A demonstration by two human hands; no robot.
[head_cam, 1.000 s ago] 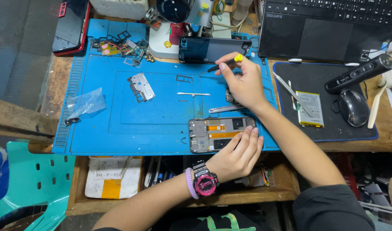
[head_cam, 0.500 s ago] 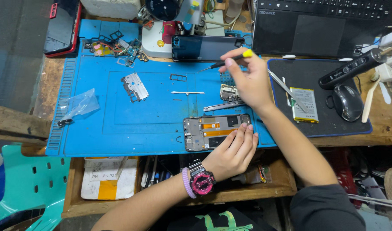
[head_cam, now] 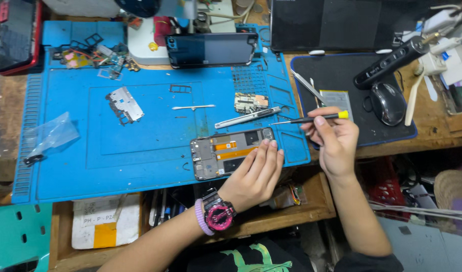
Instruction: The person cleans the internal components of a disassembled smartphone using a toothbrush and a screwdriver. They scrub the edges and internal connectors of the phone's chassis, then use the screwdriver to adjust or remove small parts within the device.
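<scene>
Phone frame [head_cam: 231, 152], opened and showing orange flex strips, lies at the near edge of the blue mat [head_cam: 140, 171]. My left hand [head_cam: 255, 174] rests on its right end, fingers [head_cam: 268, 151] nearly straight and flat, gripping nothing. My right hand [head_cam: 334, 141], just right of the mat, pinches a slim yellow-capped screwdriver [head_cam: 311, 119], tip pointing left. A metal knife [head_cam: 247, 117] lies just beyond the frame.

laptop [head_cam: 352, 22] cut off at top edge, phone frame [head_cam: 226, 153] partly under left hand [head_cam: 256, 176]
</scene>
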